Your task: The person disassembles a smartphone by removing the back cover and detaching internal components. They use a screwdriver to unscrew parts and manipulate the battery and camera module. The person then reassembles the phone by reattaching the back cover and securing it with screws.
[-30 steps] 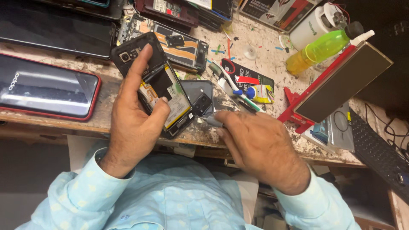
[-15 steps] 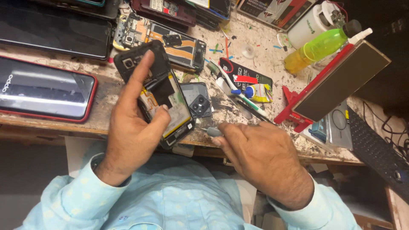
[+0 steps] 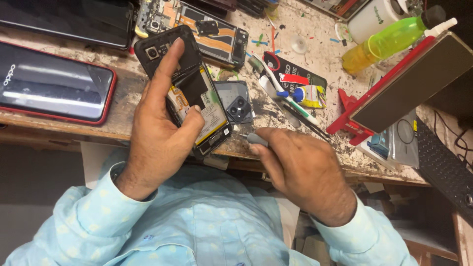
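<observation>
Opened black phone (image 3: 197,106), flat and rectangular, glossy battery and orange ribbon exposed, gripped by left hand (image 3: 160,135) fingers near scuffed, paint-flecked counter (image 3: 123,118) edge; long axis tilted far-left to near-right. Right hand (image 3: 303,172) fingers pinched on grey-handled screwdriver (image 3: 256,139), tip at phone's near-right edge.

Opened phone (image 3: 197,106) left of screwdriver (image 3: 256,139) — probably above bench edge (image 3: 118,129).
</observation>
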